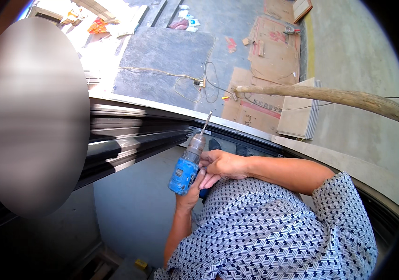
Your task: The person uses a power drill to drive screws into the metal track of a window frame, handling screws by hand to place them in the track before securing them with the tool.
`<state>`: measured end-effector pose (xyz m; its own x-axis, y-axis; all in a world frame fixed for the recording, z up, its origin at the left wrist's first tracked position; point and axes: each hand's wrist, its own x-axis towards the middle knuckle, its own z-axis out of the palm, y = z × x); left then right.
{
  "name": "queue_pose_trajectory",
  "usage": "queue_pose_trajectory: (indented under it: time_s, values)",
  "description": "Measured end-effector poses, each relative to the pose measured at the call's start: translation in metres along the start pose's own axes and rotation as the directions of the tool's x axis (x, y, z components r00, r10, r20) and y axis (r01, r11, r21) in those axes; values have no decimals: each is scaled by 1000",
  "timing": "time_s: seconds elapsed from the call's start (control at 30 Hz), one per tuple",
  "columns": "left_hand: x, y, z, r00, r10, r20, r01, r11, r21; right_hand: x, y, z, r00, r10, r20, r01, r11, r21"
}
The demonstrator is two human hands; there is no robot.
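Note:
A blue power drill (pixel 184 172) with a metal chuck and a long bit is tilted up, its bit end by the corner of a dark metal frame (pixel 162 138). My left hand (pixel 191 193) is closed round the drill's grip from below. Against the drill's side, my right hand (pixel 225 164) has its fingers curled in beside the left thumb. Both hands hide most of the handle. The bit (pixel 207 122) overlaps the pale sill in view; I cannot tell whether it touches anything.
A wooden pole (pixel 330 95) crosses at the right above stacked panels (pixel 297 112). Beyond the sill, cables (pixel 162 71) and flattened cardboard (pixel 274 56) lie on the grey floor, with bags (pixel 185 21) farther off. A blurred grey oval covers the left. Low left sits a yellow object (pixel 140 264).

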<state>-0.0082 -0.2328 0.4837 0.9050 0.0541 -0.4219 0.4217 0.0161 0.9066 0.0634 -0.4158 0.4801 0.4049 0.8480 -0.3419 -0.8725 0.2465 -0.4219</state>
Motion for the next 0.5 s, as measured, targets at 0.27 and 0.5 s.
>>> queue_pose_trajectory:
  time_s: [0.27,0.5]
  values:
    - [3,4,-1,996,-85,36,87,993,-76,0,-1,4,999,-14,-32,14,1000,-15]
    - [5,2,-5,991,-61,116,60,998,13,-5,-2,6,999,20,-34,-21,999,-26]
